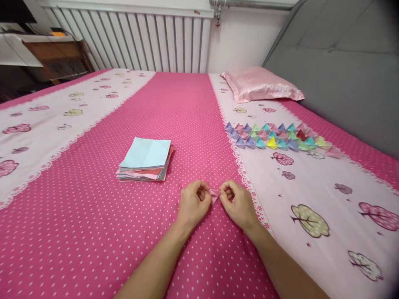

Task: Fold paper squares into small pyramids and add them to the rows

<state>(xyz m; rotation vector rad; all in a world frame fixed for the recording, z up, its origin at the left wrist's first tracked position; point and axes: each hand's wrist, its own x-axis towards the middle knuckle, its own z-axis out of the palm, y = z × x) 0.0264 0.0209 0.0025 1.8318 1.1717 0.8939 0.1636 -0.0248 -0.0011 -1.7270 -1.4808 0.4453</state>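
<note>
A small pink piece of folded paper (214, 195) is held between my two hands, just above the dotted pink bedspread. My left hand (193, 203) pinches its left side between thumb and fingers. On the other side, my right hand (238, 204) pinches the right tip. Fingertips cover part of the paper's edges. Left of my hands sits a stack of square paper sheets (146, 153), with a creased light blue one on top. Several folded paper boats (272, 143) in many colours stand in rows to the right, beyond my right hand.
The bedspread (183, 108) has pink dotted and pale tree-printed bands. A pink satin pillow (262, 83) lies at the far right by a grey headboard (346, 62). At the back stands a white radiator (134, 39), with a wooden desk (59, 58) at far left.
</note>
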